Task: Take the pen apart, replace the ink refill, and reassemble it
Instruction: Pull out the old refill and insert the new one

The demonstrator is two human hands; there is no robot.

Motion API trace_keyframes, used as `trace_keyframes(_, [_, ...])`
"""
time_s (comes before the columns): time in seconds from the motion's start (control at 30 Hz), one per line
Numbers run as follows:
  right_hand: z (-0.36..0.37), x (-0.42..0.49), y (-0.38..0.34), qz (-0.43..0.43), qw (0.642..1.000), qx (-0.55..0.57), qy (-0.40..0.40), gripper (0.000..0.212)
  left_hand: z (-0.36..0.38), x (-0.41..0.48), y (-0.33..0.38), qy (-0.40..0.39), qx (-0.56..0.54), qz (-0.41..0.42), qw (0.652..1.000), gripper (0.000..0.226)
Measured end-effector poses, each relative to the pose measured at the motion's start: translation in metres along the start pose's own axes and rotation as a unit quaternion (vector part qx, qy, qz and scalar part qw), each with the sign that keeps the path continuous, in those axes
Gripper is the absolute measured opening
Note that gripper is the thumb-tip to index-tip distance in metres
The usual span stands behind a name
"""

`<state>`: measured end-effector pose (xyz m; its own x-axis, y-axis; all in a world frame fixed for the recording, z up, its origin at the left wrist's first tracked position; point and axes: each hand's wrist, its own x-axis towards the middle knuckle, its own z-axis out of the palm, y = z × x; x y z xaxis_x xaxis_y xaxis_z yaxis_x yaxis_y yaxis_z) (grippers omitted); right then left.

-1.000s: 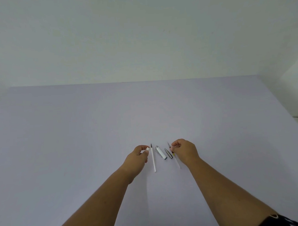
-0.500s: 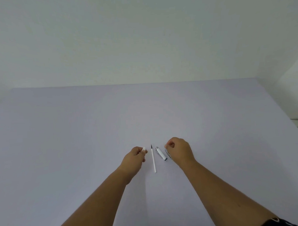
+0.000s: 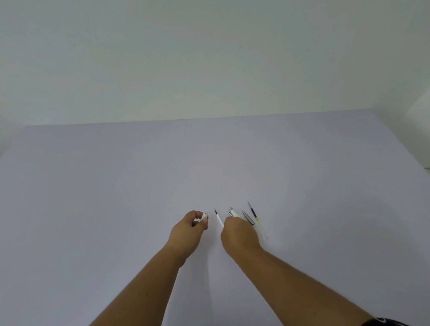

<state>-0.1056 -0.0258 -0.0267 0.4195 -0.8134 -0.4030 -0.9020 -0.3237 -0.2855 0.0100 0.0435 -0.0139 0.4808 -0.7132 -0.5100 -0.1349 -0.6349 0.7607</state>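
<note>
On the worktop [image 3: 89, 216], the right hand [image 3: 238, 235] pinches the white refill [image 3: 219, 220], its long axis pointing away; the left hand [image 3: 189, 232] grips a small white piece [image 3: 204, 216].

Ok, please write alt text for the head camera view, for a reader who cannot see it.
Two bare hands work over a pale table with pen parts laid out. The left hand pinches a small white piece; the right hand reaches onto a white refill. Right of it lie a white barrel, a metal tip and a clear refill.
</note>
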Motion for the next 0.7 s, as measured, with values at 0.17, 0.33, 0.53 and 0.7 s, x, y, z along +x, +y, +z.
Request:
trace_keyframes(0.17, [-0.015, 0.001, -0.004, 0.049, 0.966, 0.248, 0.060, 0.014, -0.004, -0.004, 0.001, -0.004, 0.009, 0.008, 1.000, 0.022])
trace_keyframes(0.33, [-0.043, 0.001, -0.005, 0.059, 0.862, 0.493, 0.106, 0.005, -0.003, -0.007, 0.008, -0.009, 0.008, 0.026, 1.000, 0.011])
trace_keyframes(0.53, [-0.047, -0.005, -0.001, 0.048, 0.840, 0.535, 0.081, 0.007, 0.001, -0.011, 0.016, -0.011, -0.002, 0.050, 0.999, 0.007])
trace_keyframes(0.7, [-0.046, -0.011, 0.003, 0.025, 0.852, 0.519, 0.069, 0.006, 0.004, -0.015, 0.022, -0.015, -0.018, 0.065, 0.998, 0.007])
